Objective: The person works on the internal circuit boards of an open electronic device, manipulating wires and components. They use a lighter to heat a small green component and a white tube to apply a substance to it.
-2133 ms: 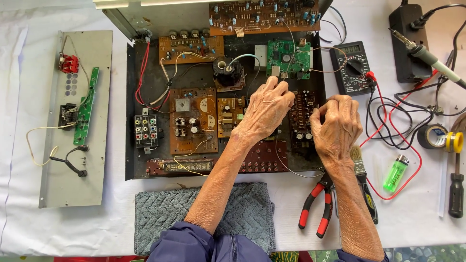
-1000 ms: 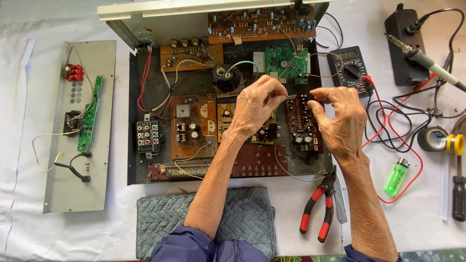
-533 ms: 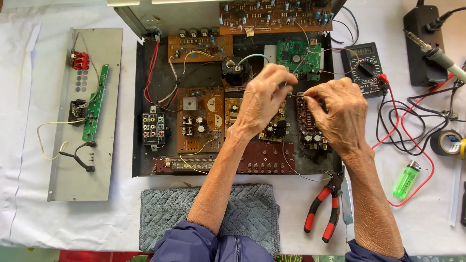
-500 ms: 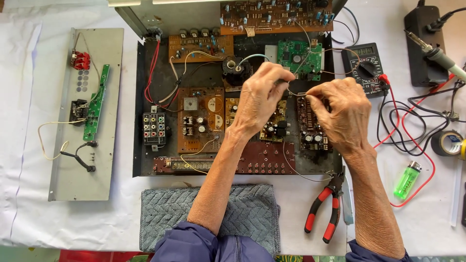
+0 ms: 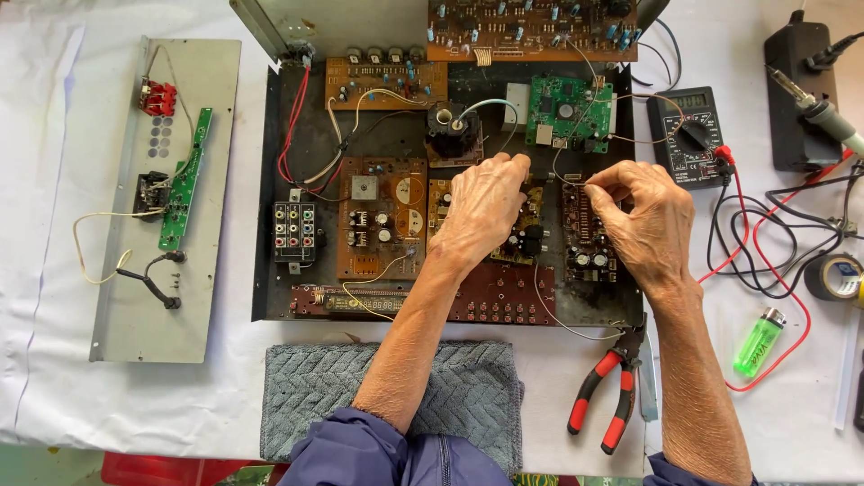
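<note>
An opened amplifier chassis (image 5: 288,297) lies on the white-covered table, filled with brown circuit boards and a green board (image 5: 569,110). My left hand (image 5: 481,209) rests over the middle boards, its fingertips pinched at a thin wire near the chassis centre. My right hand (image 5: 646,223) is beside it, thumb and forefinger pinched on the same thin wire (image 5: 565,171) above a dark board (image 5: 587,241). The two hands are a few centimetres apart. What lies under the palms is hidden.
A grey panel (image 5: 135,297) with a green strip board lies left. A grey towel (image 5: 468,396) sits in front. Red-handled pliers (image 5: 605,409), a green lighter (image 5: 760,342), tape roll (image 5: 837,275), multimeter (image 5: 695,137) with red and black leads, and a soldering iron (image 5: 823,112) lie right.
Both hands rose from the lower boards towards the chassis centre and came together. The right hand went from resting flat to pinching the thin wire. The camera moved closer.
</note>
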